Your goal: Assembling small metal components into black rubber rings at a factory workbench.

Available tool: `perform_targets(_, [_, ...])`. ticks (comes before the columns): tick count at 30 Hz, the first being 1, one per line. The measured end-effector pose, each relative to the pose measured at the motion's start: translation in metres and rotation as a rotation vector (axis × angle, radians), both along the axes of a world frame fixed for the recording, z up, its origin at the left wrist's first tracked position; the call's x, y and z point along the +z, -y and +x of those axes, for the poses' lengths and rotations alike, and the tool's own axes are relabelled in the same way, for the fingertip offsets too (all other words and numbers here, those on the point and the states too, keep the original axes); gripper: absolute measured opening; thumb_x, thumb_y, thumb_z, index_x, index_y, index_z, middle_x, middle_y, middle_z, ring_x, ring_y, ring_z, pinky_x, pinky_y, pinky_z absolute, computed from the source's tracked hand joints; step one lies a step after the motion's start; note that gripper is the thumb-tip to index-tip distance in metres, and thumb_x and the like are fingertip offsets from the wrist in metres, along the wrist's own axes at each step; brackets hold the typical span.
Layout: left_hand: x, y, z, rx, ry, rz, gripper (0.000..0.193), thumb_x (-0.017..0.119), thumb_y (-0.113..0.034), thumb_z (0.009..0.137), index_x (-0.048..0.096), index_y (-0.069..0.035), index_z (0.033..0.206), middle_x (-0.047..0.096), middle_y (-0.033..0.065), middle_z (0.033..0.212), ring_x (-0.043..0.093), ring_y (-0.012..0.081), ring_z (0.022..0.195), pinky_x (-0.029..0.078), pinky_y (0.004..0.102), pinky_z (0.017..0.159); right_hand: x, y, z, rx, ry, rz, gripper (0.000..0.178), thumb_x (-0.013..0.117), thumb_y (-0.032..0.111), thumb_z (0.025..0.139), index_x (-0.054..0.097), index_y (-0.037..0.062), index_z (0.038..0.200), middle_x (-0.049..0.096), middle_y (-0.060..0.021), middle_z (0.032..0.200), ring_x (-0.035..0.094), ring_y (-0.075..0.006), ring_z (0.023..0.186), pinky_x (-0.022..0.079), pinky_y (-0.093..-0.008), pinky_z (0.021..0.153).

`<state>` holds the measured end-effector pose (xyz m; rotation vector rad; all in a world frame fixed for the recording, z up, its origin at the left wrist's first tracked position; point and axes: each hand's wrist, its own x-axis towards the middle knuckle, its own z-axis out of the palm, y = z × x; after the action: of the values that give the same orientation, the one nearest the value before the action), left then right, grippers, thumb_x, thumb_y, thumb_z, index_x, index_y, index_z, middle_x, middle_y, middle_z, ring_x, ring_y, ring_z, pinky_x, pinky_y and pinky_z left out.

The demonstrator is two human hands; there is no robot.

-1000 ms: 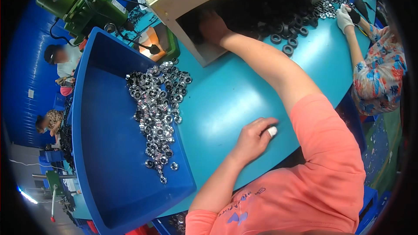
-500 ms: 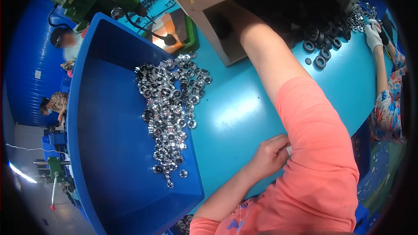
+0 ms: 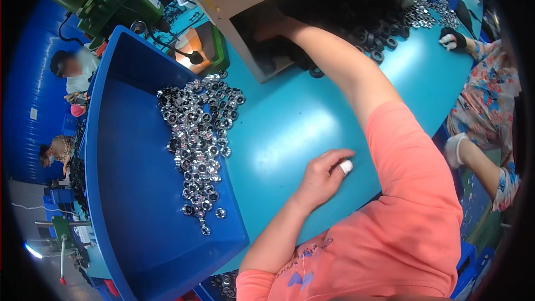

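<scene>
My left hand (image 3: 322, 178) rests low over the turquoise table (image 3: 267, 187), its forefinger stretched out and the thumb apart, with nothing in it. A white wrapping covers the thumb's tip. My right arm reaches far forward into an open-fronted, pale metal housing (image 3: 243, 42). Deep shade there leaves my right hand (image 3: 272, 27) only dimly visible, and its fingers cannot be made out. Black rubber-like rings (image 3: 368, 39) lie heaped inside the housing, beside my right forearm, and some spill out at its mouth.
A large blue bin (image 3: 134, 189) stands at left, with shiny silver-and-black round parts (image 3: 195, 139) piled in it. Behind it are a green machine (image 3: 120, 3) and a green tray (image 3: 219, 50). Small metal parts (image 3: 429, 11) lie far right, near a co-worker's gloved hand (image 3: 452, 40).
My left hand has come away from my right sleeve, and its fingers have spread. Inside the housing, my right hand has shifted left. The co-worker's hands have moved apart. The whole view has shifted.
</scene>
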<state>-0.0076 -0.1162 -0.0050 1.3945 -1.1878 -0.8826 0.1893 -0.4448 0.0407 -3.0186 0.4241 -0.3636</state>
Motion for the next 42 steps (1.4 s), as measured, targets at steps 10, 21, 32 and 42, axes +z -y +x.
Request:
perform_targets(10, [-0.011,-0.004,-0.003,0.015,-0.064,0.051,0.026,0.064,-0.004,0.091,0.070,-0.005,0.116,0.070,0.0023,0.092,0.062,0.0097,0.079,0.052,0.0261,0.074,0.004,-0.060,-0.116,0.261,0.136,0.027,0.037,0.059,0.003,0.071,0.071,0.0156,0.103,0.062,-0.0071,0.126,0.051,-0.0356,0.122,0.047,-0.0456,0.101])
perform_targets(21, [0.001,-0.006,-0.005,0.020,-0.286,0.159,0.024,0.062,-0.005,0.093,0.070,-0.006,0.116,0.068,0.0007,0.086,0.057,0.0066,0.070,0.049,0.0229,0.063,-0.013,-0.047,-0.118,0.005,0.584,0.350,0.029,0.061,0.011,0.082,0.073,0.0084,0.108,0.070,-0.0146,0.113,0.065,-0.0330,0.107,0.052,-0.0401,0.095])
perform_targets(32, [-0.002,-0.004,-0.002,-0.004,-0.300,0.169,0.025,0.061,-0.007,0.094,0.069,-0.007,0.118,0.069,0.0029,0.088,0.059,0.0068,0.072,0.049,0.0227,0.062,-0.031,-0.039,-0.122,-0.082,0.408,0.225,0.038,0.065,0.029,0.083,0.071,0.0132,0.117,0.069,-0.0152,0.114,0.064,-0.0348,0.108,0.050,-0.0444,0.095])
perform_targets(42, [-0.004,-0.002,-0.004,0.034,-0.247,0.181,0.022,0.063,-0.004,0.094,0.070,-0.004,0.115,0.067,-0.0001,0.081,0.059,0.0066,0.073,0.049,0.0231,0.068,-0.032,-0.007,-0.088,-0.675,0.084,0.263,0.089,0.057,0.066,0.086,0.029,0.0217,0.158,0.028,-0.0199,0.160,0.038,-0.0423,0.141,0.034,-0.0550,0.114])
